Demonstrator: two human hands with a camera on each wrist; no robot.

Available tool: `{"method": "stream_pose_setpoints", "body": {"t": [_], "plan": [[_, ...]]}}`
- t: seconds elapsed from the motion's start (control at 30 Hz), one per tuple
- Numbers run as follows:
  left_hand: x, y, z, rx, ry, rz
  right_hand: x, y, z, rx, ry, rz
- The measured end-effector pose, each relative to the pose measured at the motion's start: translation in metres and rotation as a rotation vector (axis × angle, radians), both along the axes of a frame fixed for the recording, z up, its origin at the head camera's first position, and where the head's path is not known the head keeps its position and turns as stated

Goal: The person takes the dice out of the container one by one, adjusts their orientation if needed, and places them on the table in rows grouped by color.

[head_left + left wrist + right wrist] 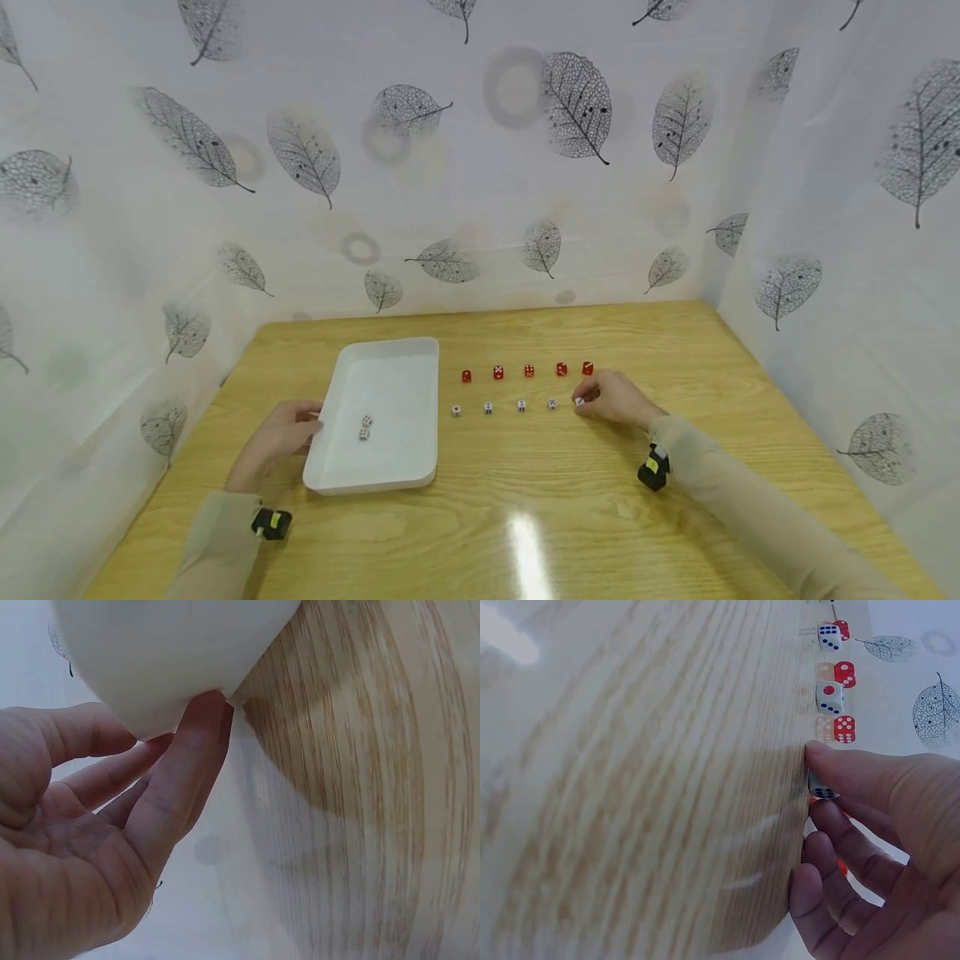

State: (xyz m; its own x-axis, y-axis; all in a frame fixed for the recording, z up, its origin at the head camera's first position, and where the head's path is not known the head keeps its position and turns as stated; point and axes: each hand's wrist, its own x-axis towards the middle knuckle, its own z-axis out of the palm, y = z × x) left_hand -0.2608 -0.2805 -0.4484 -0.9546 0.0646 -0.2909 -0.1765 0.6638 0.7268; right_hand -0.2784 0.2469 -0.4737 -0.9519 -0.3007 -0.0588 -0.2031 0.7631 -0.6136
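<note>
At the right end of a row of white dice, my right hand (617,400) pinches a white die (823,789) between thumb and fingertips, right at the tabletop. The other white dice (521,406) stretch leftward from it, spaced apart. Behind them runs a parallel row of red dice (529,371). My left hand (277,439) holds the left edge of a shallow white tray (412,375), its thumb and fingers at the rim; the left wrist view shows its fingertips against the tray wall (180,660). Two white dice (365,427) lie inside the tray, close together.
The wooden table (465,533) ends at the back and sides against a white curtain (480,183) printed with grey leaves. A black wrist camera (654,468) sits on the right sleeve, another (272,523) on the left.
</note>
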Motion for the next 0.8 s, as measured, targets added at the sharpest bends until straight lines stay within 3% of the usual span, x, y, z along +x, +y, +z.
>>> {"method": "stream_pose_setpoints", "body": {"t": [0.2,0.4,0.8], "plan": [[-0.001,0.0,0.001,0.003,-0.002,-0.002,-0.001,-0.003,0.002,0.013,0.002,-0.015],[-0.003,-0.001,0.001,0.005,-0.01,0.002,-0.004,-0.019,0.01,-0.014,0.068,-0.022],[0.0,0.0,0.001,0.014,0.002,-0.004,-0.01,-0.101,0.033,-0.103,0.141,0.174]]}}
